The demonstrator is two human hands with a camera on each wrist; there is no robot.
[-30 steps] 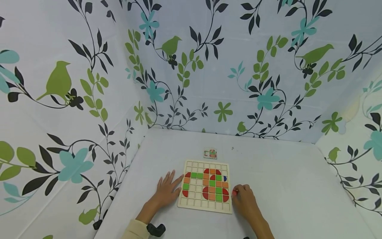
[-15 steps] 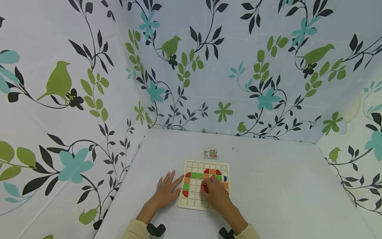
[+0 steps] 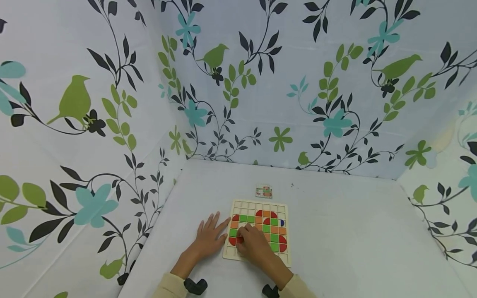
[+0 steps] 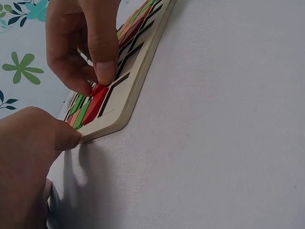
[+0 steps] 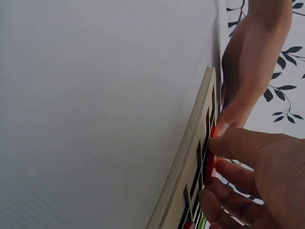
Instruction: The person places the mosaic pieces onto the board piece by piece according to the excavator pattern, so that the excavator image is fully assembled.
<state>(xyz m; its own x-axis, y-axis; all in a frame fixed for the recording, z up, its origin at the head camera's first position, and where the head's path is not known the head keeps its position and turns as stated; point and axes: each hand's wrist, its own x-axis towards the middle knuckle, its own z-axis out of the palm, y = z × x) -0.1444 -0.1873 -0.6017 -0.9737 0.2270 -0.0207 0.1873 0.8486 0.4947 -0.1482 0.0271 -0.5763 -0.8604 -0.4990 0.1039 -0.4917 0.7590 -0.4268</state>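
A square wooden grid board (image 3: 261, 205) lies on the white table, with red, orange and green pieces set in its cells. My left hand (image 3: 208, 239) rests beside its left edge, fingers spread, and in the left wrist view the thumb touches the board's side. My right hand (image 3: 257, 247) is over the board's lower left part, pinching a small red piece (image 4: 98, 89) between thumb and fingers. Just beneath the pinched piece, a red rounded piece (image 4: 95, 107) sits in a cell. The right hand and forearm hide the middle of the board's lower half.
Behind the board lies a small picture card (image 3: 263, 191) with a coloured pattern. A blue half-round piece (image 3: 282, 222) sits near the board's right edge. White table surface (image 3: 343, 231) extends to the right. Patterned cloth walls (image 3: 238, 124) surround the table.
My right hand has moved left from beside the board's right edge, across the board to its lower left part, carrying the red piece. The left hand has stayed in place.
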